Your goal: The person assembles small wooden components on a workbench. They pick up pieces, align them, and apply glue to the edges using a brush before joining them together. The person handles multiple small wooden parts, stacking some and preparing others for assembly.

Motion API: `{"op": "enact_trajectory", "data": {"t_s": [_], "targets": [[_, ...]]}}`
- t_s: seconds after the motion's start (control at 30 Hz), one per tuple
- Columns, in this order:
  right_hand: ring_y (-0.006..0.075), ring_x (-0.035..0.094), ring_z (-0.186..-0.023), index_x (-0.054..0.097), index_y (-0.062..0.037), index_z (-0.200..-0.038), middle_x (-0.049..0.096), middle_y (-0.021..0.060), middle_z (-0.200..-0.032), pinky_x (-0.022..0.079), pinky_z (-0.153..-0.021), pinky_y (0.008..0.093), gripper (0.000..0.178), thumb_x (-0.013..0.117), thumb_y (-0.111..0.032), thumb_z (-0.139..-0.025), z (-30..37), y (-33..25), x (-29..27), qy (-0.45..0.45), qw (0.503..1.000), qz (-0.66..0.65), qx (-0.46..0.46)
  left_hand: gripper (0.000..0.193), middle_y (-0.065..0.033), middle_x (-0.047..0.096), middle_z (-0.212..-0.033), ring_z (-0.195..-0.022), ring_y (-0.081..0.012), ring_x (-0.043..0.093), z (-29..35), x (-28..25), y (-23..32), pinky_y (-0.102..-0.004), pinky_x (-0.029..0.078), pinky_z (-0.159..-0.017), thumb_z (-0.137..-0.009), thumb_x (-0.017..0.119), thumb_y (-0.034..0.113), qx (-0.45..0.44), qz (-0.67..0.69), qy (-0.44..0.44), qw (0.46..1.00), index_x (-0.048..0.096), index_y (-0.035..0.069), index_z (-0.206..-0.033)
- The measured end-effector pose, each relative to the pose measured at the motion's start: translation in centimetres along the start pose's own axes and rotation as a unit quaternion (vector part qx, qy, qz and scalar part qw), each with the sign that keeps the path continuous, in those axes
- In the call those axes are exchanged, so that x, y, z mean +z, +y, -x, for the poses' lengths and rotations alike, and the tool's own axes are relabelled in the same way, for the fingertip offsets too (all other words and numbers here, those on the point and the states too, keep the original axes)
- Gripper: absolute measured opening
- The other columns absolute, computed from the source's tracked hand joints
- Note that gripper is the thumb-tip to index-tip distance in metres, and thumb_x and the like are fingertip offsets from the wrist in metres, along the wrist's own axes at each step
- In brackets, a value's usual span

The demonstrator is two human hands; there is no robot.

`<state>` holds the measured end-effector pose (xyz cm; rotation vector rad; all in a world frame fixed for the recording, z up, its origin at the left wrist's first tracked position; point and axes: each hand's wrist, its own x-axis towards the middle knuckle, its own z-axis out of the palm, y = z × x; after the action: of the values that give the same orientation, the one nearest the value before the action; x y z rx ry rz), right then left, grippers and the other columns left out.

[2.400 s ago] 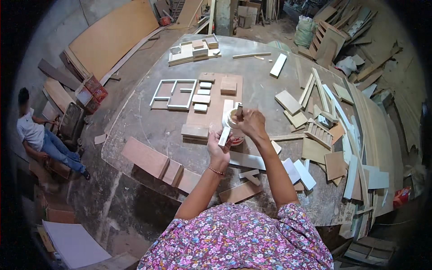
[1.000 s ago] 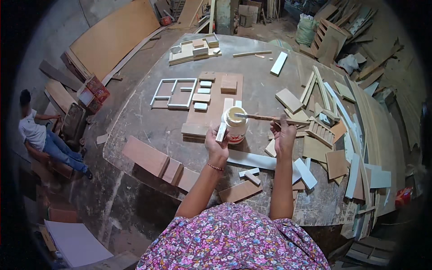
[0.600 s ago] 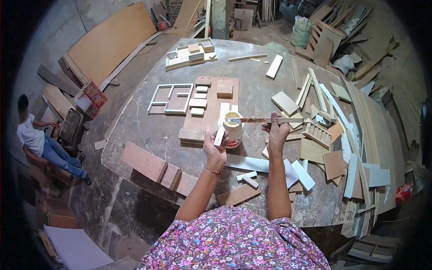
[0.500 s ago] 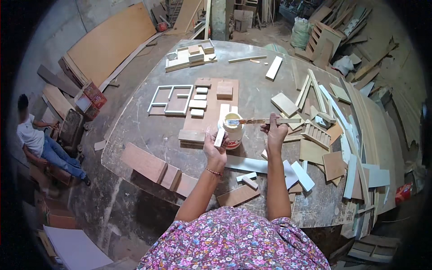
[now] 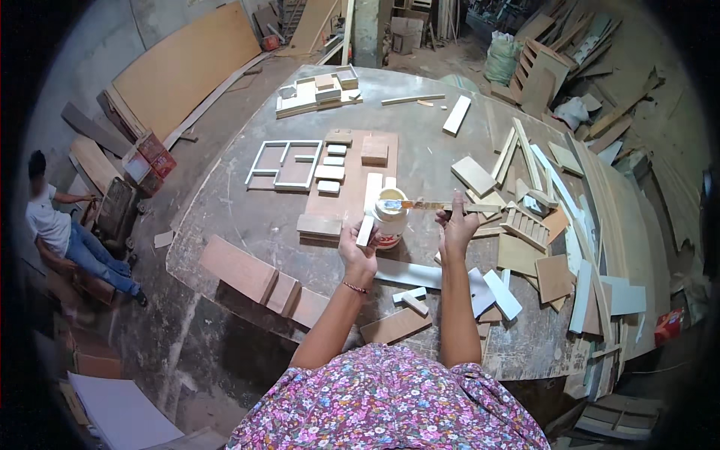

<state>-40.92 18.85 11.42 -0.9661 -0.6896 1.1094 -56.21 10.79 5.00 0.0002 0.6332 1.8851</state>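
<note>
My left hand (image 5: 359, 246) is closed on a small white wooden block (image 5: 365, 230), just left of an open white glue jar (image 5: 390, 222). Between the fingers of my right hand (image 5: 456, 223) is a thin flat wooden stick (image 5: 429, 204), held level, its whitish, coated left end over the jar's mouth. Beyond the jar lies a thin brown board (image 5: 346, 196) with several small pale blocks (image 5: 330, 173) and a brown block (image 5: 374, 150) on it. A white divided frame (image 5: 284, 166) rests at that board's left.
Loose wood strips and offcuts (image 5: 517, 250) crowd the table's right side. A small white tray-like assembly (image 5: 318, 91) stands at the far edge. Brown planks (image 5: 240, 267) lie at the near left. A person in a white shirt (image 5: 46, 217) sits at the far left.
Both hands keep nearly the same place and grip. The stick's coated end stays over the jar's mouth, shifted only slightly. The whole view has moved a little.
</note>
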Motion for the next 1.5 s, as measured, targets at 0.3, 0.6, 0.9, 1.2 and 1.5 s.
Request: {"op": "enact_trajectory", "data": {"t_s": [0.3, 0.6, 0.9, 1.2, 1.5], "targets": [[0.0143, 0.055, -0.042, 0.045, -0.0013, -0.088, 0.052, 0.0051, -0.063, 0.046, -0.035, 0.0247, 0.030, 0.063, -0.025, -0.083, 1.1, -1.4, 0.4, -0.014, 0.998, 0.032, -0.056, 0.045, -0.0183, 0.061, -0.081, -0.066, -0.0238, 0.058, 0.2, -0.2, 0.0, -0.0282, 0.047, -0.059, -0.092, 0.026, 0.032, 0.009, -0.004, -0.035, 0.999, 0.053, -0.004, -0.097], [0.0147, 0.057, -0.047, 0.052, -0.0023, -0.081, 0.056, 0.0064, -0.062, 0.047, -0.040, 0.0248, 0.028, 0.061, -0.028, -0.084, 0.7, -0.9, -0.5, 0.037, 0.998, -0.035, 0.048, 0.048, -0.0157, 0.061, -0.080, -0.065, -0.0229, 0.058, 0.3, 0.2, 0.0, -0.0287, 0.046, -0.058, -0.093, 0.028, 0.037, -0.002, -0.006, -0.021, 1.000, 0.054, -0.003, -0.096], [0.0189, 0.060, -0.065, 0.055, -0.0062, -0.083, 0.060, 0.0087, -0.075, 0.047, -0.047, 0.0251, 0.014, 0.056, -0.020, -0.084, -0.9, 1.7, -2.6, -0.059, 0.920, -0.277, 0.271, 0.045, -0.0149, 0.062, -0.080, -0.067, -0.0224, 0.060, 0.6, 1.9, 0.7, -0.0307, 0.049, -0.060, -0.094, 0.027, 0.035, 0.005, 0.017, 0.021, 1.000, 0.054, 0.000, -0.098], [0.0148, 0.060, -0.062, 0.058, -0.0075, -0.081, 0.062, 0.0098, -0.079, 0.047, -0.046, 0.0209, 0.017, 0.060, -0.024, -0.085, -0.1, 1.2, -2.3, -0.113, 0.885, -0.338, 0.300, 0.043, -0.0122, 0.062, -0.078, -0.066, -0.0203, 0.060, 0.2, 2.5, 1.2, -0.0303, 0.048, -0.058, -0.094, 0.029, 0.035, 0.002, 0.026, 0.032, 0.999, 0.054, 0.001, -0.098], [0.0117, 0.056, -0.058, 0.044, -0.0020, -0.109, 0.061, 0.0165, -0.088, 0.048, -0.052, 0.0185, 0.032, 0.058, -0.009, -0.080, 2.1, -1.4, -1.4, -0.194, 0.935, -0.230, 0.190, 0.046, -0.0108, 0.061, -0.084, -0.070, -0.0192, 0.059, 0.6, 3.5, 1.0, -0.0301, 0.049, -0.059, -0.094, 0.025, 0.036, 0.011, 0.006, 0.038, 0.999, 0.053, 0.000, -0.100]]}}
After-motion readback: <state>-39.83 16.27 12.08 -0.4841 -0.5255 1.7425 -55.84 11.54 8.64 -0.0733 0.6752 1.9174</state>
